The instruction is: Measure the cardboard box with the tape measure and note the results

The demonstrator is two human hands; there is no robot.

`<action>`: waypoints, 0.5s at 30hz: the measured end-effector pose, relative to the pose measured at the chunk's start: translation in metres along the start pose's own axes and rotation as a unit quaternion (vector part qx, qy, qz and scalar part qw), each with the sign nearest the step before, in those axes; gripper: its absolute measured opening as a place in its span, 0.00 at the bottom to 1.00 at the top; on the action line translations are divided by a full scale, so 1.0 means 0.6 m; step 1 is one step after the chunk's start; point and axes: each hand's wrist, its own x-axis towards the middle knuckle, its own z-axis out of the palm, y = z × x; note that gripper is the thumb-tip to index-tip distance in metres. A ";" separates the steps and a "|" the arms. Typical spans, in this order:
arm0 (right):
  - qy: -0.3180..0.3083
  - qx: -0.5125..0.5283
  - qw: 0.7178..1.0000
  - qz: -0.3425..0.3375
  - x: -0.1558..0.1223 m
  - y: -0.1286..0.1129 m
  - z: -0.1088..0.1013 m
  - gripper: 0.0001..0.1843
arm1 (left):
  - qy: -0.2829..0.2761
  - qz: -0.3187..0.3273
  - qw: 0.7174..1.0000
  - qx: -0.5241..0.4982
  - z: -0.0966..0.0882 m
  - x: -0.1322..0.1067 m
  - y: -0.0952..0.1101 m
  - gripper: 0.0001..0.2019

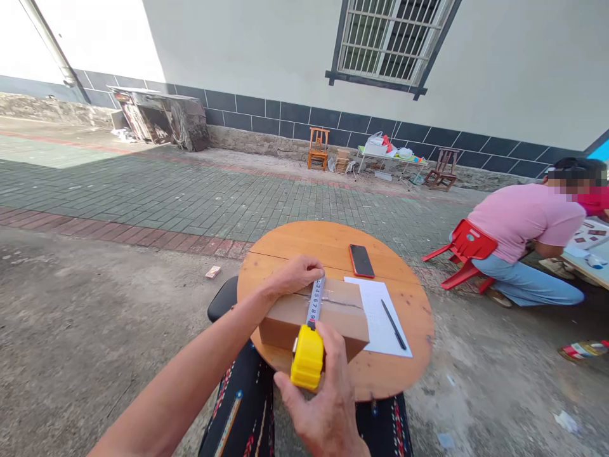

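A yellow tape measure (307, 358) is gripped between the thumb and fingers of my right hand (328, 387), just over the near edge of a brown cardboard box (340, 311). Its white blade (316, 301) is pulled out across the box top, with numbers facing up. At the blade's far end, my left hand (299, 274) is closed on the tip by the box's far edge. The box lies on a round wooden table (280, 247). Beside it on the right is a white paper sheet (371, 317) with a black pen (394, 325) lying on it.
A phone in a red case (361, 261) lies near the table's far edge. To the right, a person in a pink top (523, 216) sits on a red plastic chair (471, 244) at another table. A bottle (585, 350) lies on the ground. Wooden chairs (318, 149) stand by the wall.
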 end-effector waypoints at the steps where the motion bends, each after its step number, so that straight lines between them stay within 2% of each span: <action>1: 0.003 -0.001 1.000 -0.006 0.000 0.001 -0.001 0.38 | 0.002 0.001 1.000 -0.005 0.000 -0.001 0.002 0.13; 5: 0.017 0.011 1.000 -0.022 -0.002 0.001 -0.011 0.39 | 0.021 0.009 1.000 -0.016 -0.006 -0.015 0.024 0.15; 8: 0.040 0.032 0.999 0.004 -0.008 -0.002 -0.028 0.40 | 0.033 0.029 0.999 -0.011 -0.013 -0.042 0.052 0.15; 12: 0.075 0.053 0.993 0.067 -0.024 -0.004 -0.055 0.40 | 0.067 0.049 0.996 0.029 -0.009 -0.105 0.078 0.20; 15: 0.108 0.083 0.988 0.072 -0.038 0.002 -0.076 0.41 | 0.066 0.080 0.988 0.112 0.007 -0.157 0.070 0.18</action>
